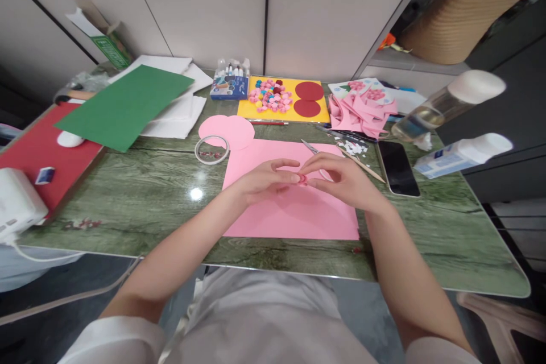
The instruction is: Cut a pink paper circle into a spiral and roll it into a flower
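Note:
My left hand (271, 180) and my right hand (343, 178) meet over a pink paper sheet (290, 219). Between their fingertips is a small pink paper roll (302, 180), its form partly covered by the fingers. The left thumb presses on it from one side, and the right fingers pinch it from the other. Just beyond my right hand lie scissors (309, 147) on the sheet, their handles partly hidden by that hand. Pink paper circles (239, 132) overlap the sheet's far left corner, with a white tape ring (210, 162) beside them.
A yellow sheet (247, 111) at the back bears pompoms (273, 99) and two dark red circles (309, 108). Pink strips (360, 114), a phone (398, 168) and two bottles are to the right. Green paper (128, 105), red paper (25, 153) and a white device (19, 202) occupy the left.

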`<state>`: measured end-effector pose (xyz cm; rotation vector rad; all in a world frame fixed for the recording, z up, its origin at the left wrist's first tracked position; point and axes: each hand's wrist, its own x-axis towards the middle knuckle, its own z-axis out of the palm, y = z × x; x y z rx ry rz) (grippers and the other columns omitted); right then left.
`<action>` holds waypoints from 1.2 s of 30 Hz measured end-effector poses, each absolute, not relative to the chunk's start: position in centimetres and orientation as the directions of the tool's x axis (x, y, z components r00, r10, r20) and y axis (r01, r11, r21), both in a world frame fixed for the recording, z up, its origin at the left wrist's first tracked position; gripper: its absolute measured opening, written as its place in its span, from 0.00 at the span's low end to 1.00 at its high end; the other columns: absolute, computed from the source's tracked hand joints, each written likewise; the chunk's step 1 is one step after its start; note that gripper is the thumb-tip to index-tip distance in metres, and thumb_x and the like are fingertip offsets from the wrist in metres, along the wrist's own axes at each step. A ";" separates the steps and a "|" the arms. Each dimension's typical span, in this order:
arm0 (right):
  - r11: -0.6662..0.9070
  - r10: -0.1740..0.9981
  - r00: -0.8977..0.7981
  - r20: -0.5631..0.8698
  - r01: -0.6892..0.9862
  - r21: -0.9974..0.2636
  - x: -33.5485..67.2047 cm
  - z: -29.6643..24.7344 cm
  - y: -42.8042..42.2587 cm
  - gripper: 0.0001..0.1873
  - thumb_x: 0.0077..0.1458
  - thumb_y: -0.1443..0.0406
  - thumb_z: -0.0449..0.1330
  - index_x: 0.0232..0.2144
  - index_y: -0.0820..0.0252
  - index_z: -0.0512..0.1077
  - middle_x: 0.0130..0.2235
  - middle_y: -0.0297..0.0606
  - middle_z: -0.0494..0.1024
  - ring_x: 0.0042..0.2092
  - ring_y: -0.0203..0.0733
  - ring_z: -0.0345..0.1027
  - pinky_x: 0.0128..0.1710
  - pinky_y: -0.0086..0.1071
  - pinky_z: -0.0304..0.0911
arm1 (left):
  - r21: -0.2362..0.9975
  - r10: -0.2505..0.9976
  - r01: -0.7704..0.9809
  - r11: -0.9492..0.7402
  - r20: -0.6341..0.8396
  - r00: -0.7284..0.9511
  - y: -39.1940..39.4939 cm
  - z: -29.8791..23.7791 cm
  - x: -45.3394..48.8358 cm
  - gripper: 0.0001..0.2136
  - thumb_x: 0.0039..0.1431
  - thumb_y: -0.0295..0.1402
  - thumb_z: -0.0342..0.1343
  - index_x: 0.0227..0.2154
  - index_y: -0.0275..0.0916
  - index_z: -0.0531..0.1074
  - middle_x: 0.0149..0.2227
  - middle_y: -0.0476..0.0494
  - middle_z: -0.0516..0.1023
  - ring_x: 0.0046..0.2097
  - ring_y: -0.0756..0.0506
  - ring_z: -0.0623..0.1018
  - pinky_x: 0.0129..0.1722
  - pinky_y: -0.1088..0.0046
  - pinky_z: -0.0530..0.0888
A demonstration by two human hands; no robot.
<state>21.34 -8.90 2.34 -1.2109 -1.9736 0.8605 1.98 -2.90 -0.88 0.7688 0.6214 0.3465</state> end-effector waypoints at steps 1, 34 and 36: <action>0.355 0.913 -0.360 0.190 0.474 -0.806 21.4 2.3 -8.9 0.08 0.53 0.63 0.59 0.37 0.52 0.75 0.39 0.37 0.77 0.43 0.41 0.69 0.45 0.39 0.64 | 0.740 0.494 -0.057 0.670 -0.387 0.779 -2.8 -0.9 1.9 0.22 0.42 0.28 0.66 0.43 0.37 0.67 0.33 0.43 0.77 0.37 0.49 0.75 0.40 0.70 0.62; 0.223 0.956 -0.222 0.190 0.133 -0.966 20.2 1.3 -8.8 0.11 0.48 0.60 0.63 0.33 0.59 0.71 0.34 0.37 0.73 0.37 0.38 0.69 0.40 0.34 0.67 | 0.710 0.560 -0.327 0.624 -0.114 0.820 -3.5 -0.4 2.1 0.21 0.41 0.28 0.66 0.39 0.44 0.68 0.25 0.52 0.74 0.32 0.51 0.74 0.41 0.70 0.66; 0.242 0.960 -0.183 0.213 0.150 -0.959 19.6 1.2 -8.9 0.10 0.47 0.60 0.64 0.29 0.59 0.71 0.31 0.36 0.73 0.35 0.37 0.67 0.39 0.34 0.66 | 0.715 0.577 -0.343 0.609 -0.103 0.810 -3.5 -0.5 2.1 0.20 0.41 0.29 0.66 0.39 0.44 0.68 0.25 0.53 0.74 0.31 0.51 0.74 0.41 0.70 0.66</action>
